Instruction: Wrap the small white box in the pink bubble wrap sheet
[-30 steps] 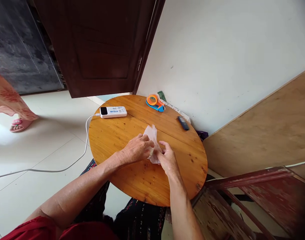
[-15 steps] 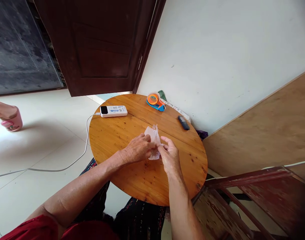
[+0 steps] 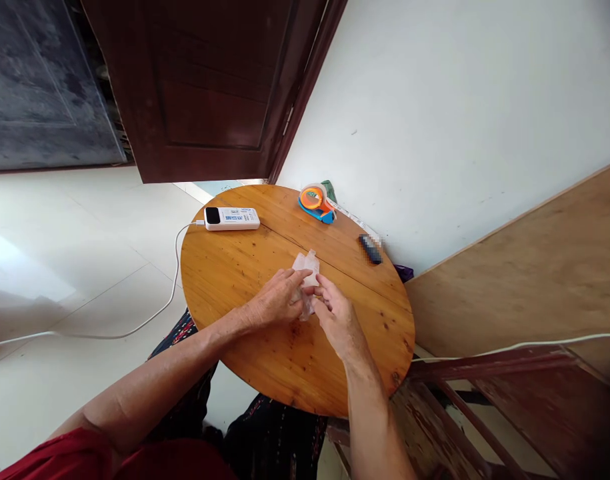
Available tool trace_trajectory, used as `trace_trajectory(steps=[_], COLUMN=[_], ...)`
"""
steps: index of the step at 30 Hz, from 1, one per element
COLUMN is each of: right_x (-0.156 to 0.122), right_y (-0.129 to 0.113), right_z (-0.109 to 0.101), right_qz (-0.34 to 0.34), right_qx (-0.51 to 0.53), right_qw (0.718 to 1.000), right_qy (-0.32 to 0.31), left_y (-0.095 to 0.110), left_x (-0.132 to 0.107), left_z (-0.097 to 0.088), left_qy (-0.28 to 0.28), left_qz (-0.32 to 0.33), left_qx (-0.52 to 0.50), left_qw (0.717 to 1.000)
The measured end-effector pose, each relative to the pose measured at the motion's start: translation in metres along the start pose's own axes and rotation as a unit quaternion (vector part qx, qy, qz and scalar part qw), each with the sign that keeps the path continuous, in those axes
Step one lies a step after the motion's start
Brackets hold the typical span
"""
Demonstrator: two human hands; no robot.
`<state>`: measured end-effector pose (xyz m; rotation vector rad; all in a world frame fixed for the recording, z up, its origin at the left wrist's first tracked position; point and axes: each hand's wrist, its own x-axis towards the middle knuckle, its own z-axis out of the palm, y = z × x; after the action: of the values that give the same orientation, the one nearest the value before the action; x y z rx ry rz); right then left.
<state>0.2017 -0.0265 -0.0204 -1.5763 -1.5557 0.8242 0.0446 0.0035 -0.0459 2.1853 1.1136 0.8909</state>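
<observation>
A small, crumpled, translucent white plastic bag (image 3: 311, 265) lies over the middle of the round wooden table (image 3: 235, 287). My left hand (image 3: 281, 297) grips its near left side, with the index finger stretched across the top. From the right, my right hand (image 3: 339, 321) pinches the bag's edge between bent fingers and thumb. The fingertips of both hands nearly meet over the bag and hide part of it. Whether anything is inside the bag, I cannot make out.
A white power bank (image 3: 232, 219) with a plugged-in cable (image 3: 175, 267) sits at the table's back left. Toward the wall are an orange and blue tape dispenser (image 3: 317, 203) and a dark, pixelated object (image 3: 370, 249). A dark red door (image 3: 209, 100) stands behind. Wooden railings (image 3: 485, 373) are at right.
My fingers have shifted on the bag, and it looks flatter. My right hand has moved slightly lower. The view has tilted a little, and a person's foot at left has almost left it.
</observation>
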Motion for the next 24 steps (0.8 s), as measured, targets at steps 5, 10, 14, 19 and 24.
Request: trace_trajectory(steps=[5,10,14,19,24], right_x=[-0.005,-0.006,-0.012,-0.014,-0.003], right_y=[-0.001,0.002,-0.003,-0.006,0.014], right_z=[-0.006,-0.007,-0.009,-0.011,-0.018], right_qz=[-0.024,-0.035,-0.081,-0.083,0.034], right_qx=[0.016,0.013,-0.045,-0.017,0.072], right_qw=[0.996,0.994,0.987,0.986,0.996], right_qy=[-0.084,-0.105,-0.131,-0.140,0.037], left_y=[-0.006,0.005,0.013,0.011,0.003], left_x=[-0.004,-0.002,0.002,0.006,0.002], left_z=[0.002,-0.007,-0.009,-0.006,0.000], left_qy=[0.042,0.030,0.008,-0.005,-0.015], left_qz=[-0.048,-0.084,-0.112,-0.099,-0.082], left_qx=[-0.125,-0.114,-0.063,-0.009,-0.015], left_qw=[0.990,0.989,0.992,0.995,0.996])
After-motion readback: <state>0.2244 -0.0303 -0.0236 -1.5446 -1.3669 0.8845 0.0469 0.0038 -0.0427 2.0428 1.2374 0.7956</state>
